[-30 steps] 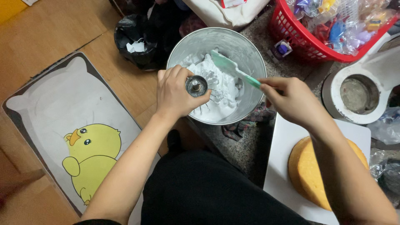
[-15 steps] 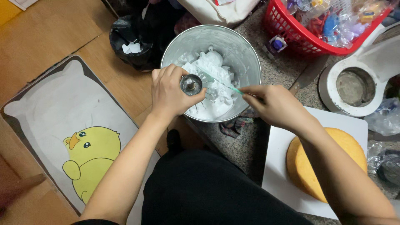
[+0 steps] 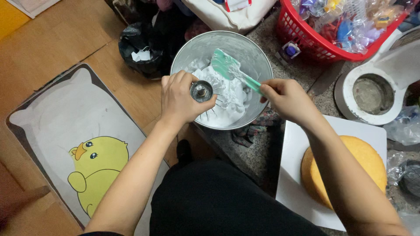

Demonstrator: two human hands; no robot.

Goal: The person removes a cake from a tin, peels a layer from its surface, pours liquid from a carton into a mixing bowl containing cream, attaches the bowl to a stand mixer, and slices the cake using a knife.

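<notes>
Half-seen around the bowl

The whisk's wires [image 3: 213, 109] vanish under cream and the left hand [image 3: 179, 98]; the spatula's handle [image 3: 250, 83] disappears into the right hand [image 3: 288, 99]; the red basket [image 3: 315, 43] runs off the top edge, its wrapped contents a blur; the cake [image 3: 350, 168] sits partly behind the forearm.

**Both hands up front, both closed**

The left hand [image 3: 181, 99] reaches forward on a long bare forearm, knuckles up, fingers curled tight around something gripped from above — thumb tucked on the right side. The right hand [image 3: 286, 98] comes in from the lower right, wrist bent slightly inward, fingers pinched closed on a thin handle — the two hands near each other, not touching.
</notes>
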